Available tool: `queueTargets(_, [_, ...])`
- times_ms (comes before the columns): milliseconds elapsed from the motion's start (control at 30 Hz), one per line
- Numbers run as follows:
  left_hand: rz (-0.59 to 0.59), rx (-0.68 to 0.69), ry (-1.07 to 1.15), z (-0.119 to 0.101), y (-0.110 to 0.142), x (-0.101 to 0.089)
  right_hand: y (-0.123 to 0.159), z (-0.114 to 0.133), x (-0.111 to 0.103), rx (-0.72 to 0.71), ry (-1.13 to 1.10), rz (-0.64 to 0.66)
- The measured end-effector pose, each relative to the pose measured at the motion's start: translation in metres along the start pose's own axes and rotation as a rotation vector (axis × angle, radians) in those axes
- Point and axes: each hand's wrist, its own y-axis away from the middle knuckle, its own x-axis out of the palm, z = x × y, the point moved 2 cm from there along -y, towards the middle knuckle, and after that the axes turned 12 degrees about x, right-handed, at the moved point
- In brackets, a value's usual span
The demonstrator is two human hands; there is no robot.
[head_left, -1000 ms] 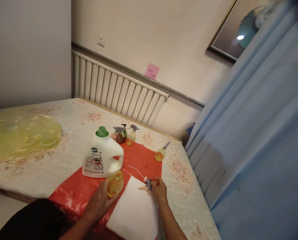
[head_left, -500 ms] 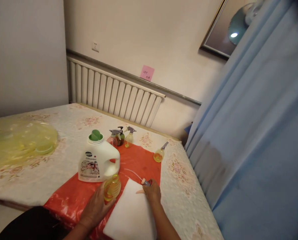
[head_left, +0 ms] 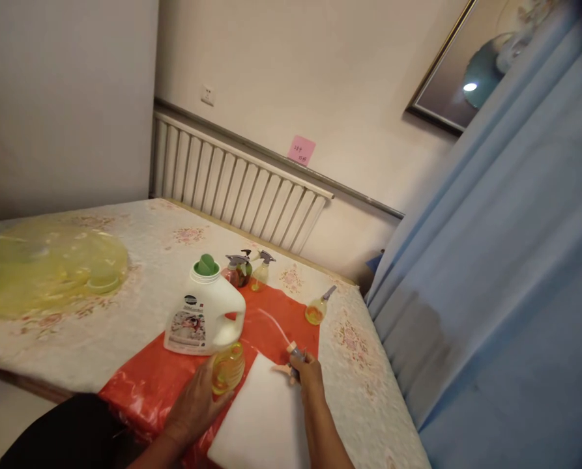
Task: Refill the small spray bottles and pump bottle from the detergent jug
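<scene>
My left hand (head_left: pixel 197 400) is wrapped round a yellow see-through bottle (head_left: pixel 229 370), whose open neck tilts up and away. In my right hand (head_left: pixel 310 378) is a spray head (head_left: pixel 296 353) with a grey body, an orange trigger and a thin pale tube pointing up to the left. The two are apart. Behind the bottle stands a big white jug (head_left: pixel 183 319) with a green inner spout and a picture label. Under the hands lie a red plastic sheet (head_left: pixel 144 384) and a white pad (head_left: pixel 261 417).
Several spray bottles (head_left: pixel 260 273) stand behind the jug. Another small bottle (head_left: pixel 315 311) with a grey top and orange liquid is on the right. A yellow plastic bag (head_left: pixel 51 267) spreads over the flowered bed (head_left: pixel 148 260). A blue curtain (head_left: pixel 491 293) hangs at the right.
The whole view has shifted, so things appear further right. My right hand has turned the spray head slightly, with its tube now pointing more upward. The left hand still holds the yellow bottle.
</scene>
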Motion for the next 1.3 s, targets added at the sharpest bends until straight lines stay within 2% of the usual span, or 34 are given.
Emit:
queueTargets(133, [0.029,-0.035,0.034,-0.003,0.000,-0.002,0.012,0.016,-0.013,0.002,-0.051,0.025])
queueTargets(367, [0.010,-0.042,0.080,0.000,0.001,0.001,0.035,0.058,-0.032,-0.072,-0.041,0.102])
queueTargets(733, [0.015,-0.027,0.042,0.002,0.004,0.004,0.058,0.095,-0.039,-0.154,0.161,0.180])
queueTargets(900, [-0.014,0.010,0.021,0.003,0.005,0.004,0.059,0.106,-0.041,-0.269,0.323,0.175])
queueTargets(1100, [-0.039,0.036,0.005,0.007,0.005,0.008,0.070,0.136,-0.025,-0.382,0.507,0.127])
queueTargets(1300, [-0.074,0.031,0.031,0.006,0.005,0.006,0.081,0.172,0.018,-0.486,0.674,0.110])
